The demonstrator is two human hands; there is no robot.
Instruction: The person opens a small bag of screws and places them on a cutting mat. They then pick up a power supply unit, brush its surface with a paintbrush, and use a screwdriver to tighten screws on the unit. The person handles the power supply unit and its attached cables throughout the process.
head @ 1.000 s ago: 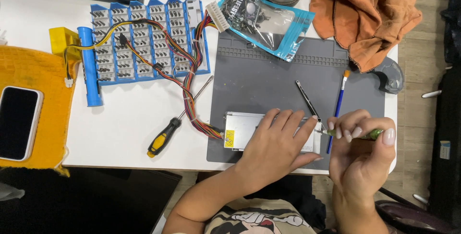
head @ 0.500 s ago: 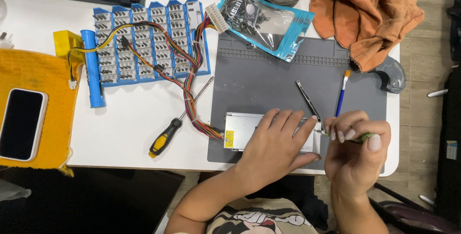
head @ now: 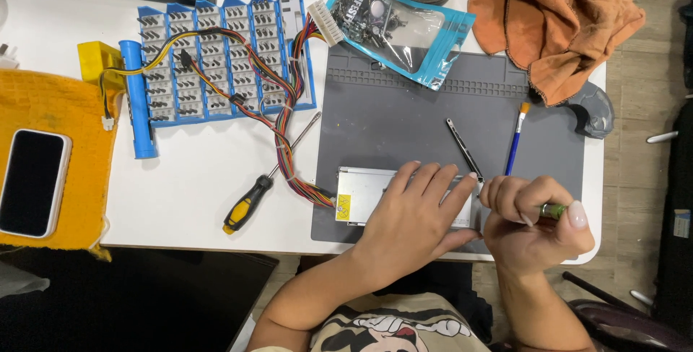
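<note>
Left hand (head: 415, 211) lies flat, fingers spread, palm down on a silver rectangular metal box (head: 361, 194) w/ a yellow sticker at its left end. Box sits at the near edge of a grey silicone work mat (head: 404, 117), on a white table (head: 195, 179). Right hand (head: 530, 222) is curled tight, fingers pinching a small green-handled tool (head: 554, 211) just beside the box's right end; tool tip is hidden by the fingers.

A multicoloured wire bundle (head: 278, 106) runs from the box's left end up & over a blue plastic multi-compartment parts tray (head: 216, 56), ending in a white connector. A black & yellow screwdriver (head: 253, 200) lies on the table left of the mat, touching the wires. On the mat: black tweezers (head: 462, 146) & a blue-handled brush (head: 515, 141), both just above the hands. Clear & blue bag of screws (head: 404, 23) overlaps the mat's far edge. Orange cloth (head: 559, 23) at far right corner. Phone w/ black screen (head: 32, 182) rests on a yellow cloth (head: 79, 171) at far left.
</note>
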